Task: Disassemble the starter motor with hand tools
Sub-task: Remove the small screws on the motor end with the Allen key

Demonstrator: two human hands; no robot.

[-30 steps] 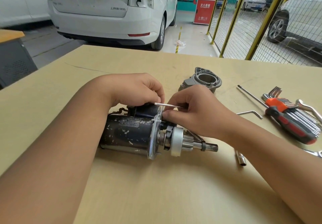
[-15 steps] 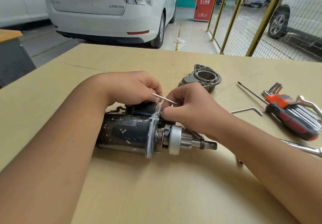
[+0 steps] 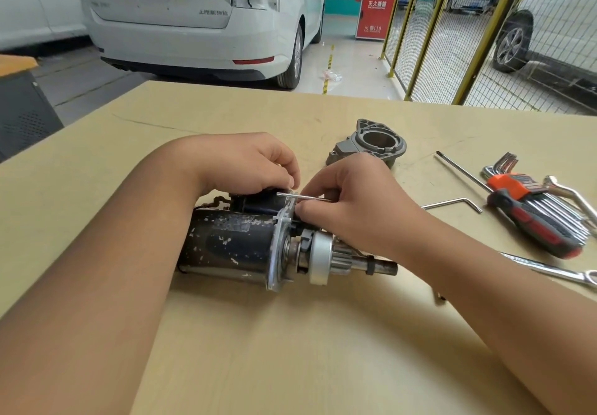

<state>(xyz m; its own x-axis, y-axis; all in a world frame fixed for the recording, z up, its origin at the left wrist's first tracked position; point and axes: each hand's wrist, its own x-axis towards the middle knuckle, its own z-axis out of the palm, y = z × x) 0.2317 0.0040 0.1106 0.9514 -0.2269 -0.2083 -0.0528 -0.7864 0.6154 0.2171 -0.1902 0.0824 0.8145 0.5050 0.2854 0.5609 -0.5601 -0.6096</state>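
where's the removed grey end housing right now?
Head view: the grey end housing sits on the table right of centre, just beyond the right hand, left of the hex key set.

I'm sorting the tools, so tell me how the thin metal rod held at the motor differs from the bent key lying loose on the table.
The thin rod looks straight where it shows; the bent key has an angled end. The rod is pinched by the right hand above the starter motor, with the left hand at its tip; the key lies untouched on the table. Both are slim, silvery metal.
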